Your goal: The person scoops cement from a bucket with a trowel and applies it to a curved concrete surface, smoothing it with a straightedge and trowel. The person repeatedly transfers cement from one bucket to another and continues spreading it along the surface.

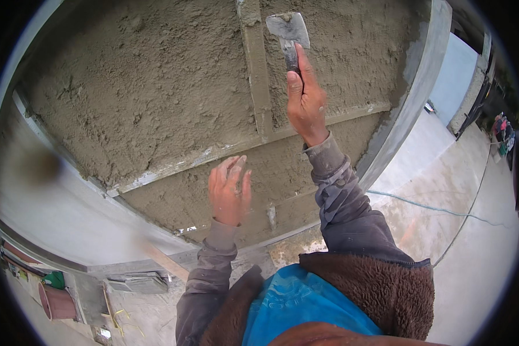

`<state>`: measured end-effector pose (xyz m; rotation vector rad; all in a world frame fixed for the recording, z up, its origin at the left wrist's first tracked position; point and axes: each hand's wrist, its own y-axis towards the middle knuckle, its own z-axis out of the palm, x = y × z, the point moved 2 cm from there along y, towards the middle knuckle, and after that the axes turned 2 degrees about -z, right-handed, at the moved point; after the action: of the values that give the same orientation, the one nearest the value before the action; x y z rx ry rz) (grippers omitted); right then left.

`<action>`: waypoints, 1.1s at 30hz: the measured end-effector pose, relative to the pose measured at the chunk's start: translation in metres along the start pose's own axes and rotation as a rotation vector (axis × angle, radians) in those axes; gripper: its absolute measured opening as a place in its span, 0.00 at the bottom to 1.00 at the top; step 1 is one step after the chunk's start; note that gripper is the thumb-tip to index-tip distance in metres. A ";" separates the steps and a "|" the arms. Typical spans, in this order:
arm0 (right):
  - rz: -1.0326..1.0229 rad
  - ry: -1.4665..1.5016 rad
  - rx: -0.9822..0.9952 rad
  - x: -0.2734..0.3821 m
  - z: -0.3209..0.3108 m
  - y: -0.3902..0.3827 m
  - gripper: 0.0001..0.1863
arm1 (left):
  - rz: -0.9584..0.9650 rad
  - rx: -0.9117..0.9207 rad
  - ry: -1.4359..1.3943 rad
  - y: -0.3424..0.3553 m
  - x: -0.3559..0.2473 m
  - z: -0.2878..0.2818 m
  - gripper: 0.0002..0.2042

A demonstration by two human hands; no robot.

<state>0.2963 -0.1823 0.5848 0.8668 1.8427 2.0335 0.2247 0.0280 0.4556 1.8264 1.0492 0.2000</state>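
Note:
My right hand [305, 104] grips the dark handle of a flat metal scraper [288, 26], its blade raised toward the upper part of a mortar-coated panel [155, 75]. Thin battens [254, 63] run lengthwise and crosswise over the rough, damp-looking mortar, the vertical one just left of the scraper. My left hand [229, 190] is over the lower band of mortar, below the crosswise batten [184, 162], fingers loosely bent and apart with nothing held. Whether its fingertips touch the surface I cannot tell.
A smooth pale panel [52, 202] adjoins at the left. Below it are a reddish bucket [57, 303], stacked grey slabs [135, 284] and a wooden board [164, 259]. A blue hose [421, 205] crosses the pale floor [473, 259] at right; piled items [503, 134] lie farther off.

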 end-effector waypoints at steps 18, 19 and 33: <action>-0.107 -0.149 -0.037 -0.013 0.021 0.010 0.26 | 0.145 0.123 0.444 0.074 -0.024 0.054 0.40; -0.081 -0.179 0.003 -0.013 0.023 0.010 0.26 | 0.146 0.116 0.448 0.072 -0.025 0.053 0.40; -0.058 -0.193 0.002 -0.017 0.027 0.007 0.27 | 0.145 0.111 0.437 0.074 -0.022 0.056 0.40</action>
<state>0.3268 -0.1711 0.5875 0.9622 1.7445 1.8436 0.2840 -0.0357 0.4935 2.0114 1.2429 0.6641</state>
